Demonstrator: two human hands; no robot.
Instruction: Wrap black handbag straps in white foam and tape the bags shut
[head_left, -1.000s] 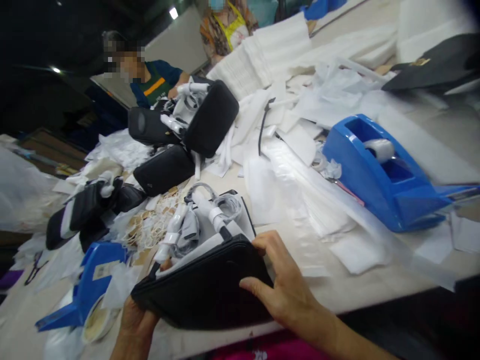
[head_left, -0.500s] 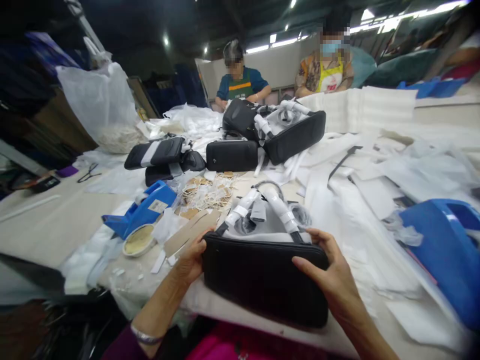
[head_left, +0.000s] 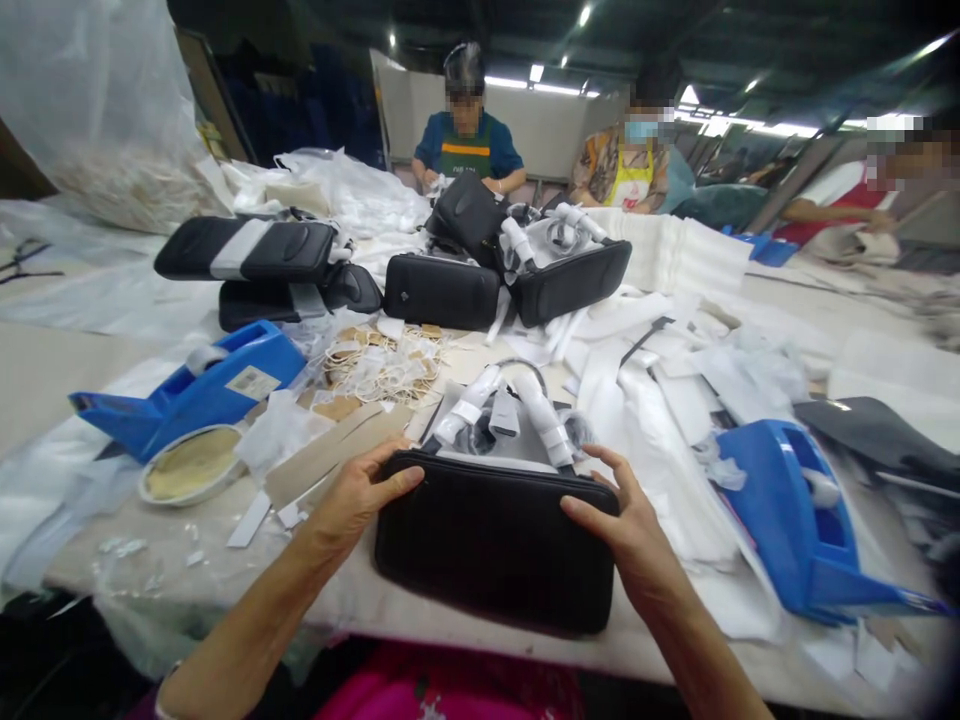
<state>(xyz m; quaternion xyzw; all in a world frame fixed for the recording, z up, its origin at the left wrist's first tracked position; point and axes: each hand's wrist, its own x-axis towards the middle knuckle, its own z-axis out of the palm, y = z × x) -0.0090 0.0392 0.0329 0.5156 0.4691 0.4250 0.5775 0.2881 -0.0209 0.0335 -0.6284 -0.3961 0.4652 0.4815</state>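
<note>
A black handbag (head_left: 491, 545) lies flat at the near edge of the table (head_left: 90, 350). Its handles (head_left: 517, 405), wrapped in white foam, point away from me. My left hand (head_left: 352, 500) grips the bag's left end, thumb on top. My right hand (head_left: 626, 525) grips its right end, fingers spread over the upper corner.
Blue tape dispensers sit at left (head_left: 199, 385) and right (head_left: 795, 520). A round dish (head_left: 191, 465) and a pile of paper tags (head_left: 379, 365) lie nearby. More black bags (head_left: 439, 290) and white foam sheets (head_left: 675, 380) fill the middle. Three people work across the table.
The view swung from the right side toward the table's far side. The bag, tilted a second ago, now lies level, with both hands still at its ends.
</note>
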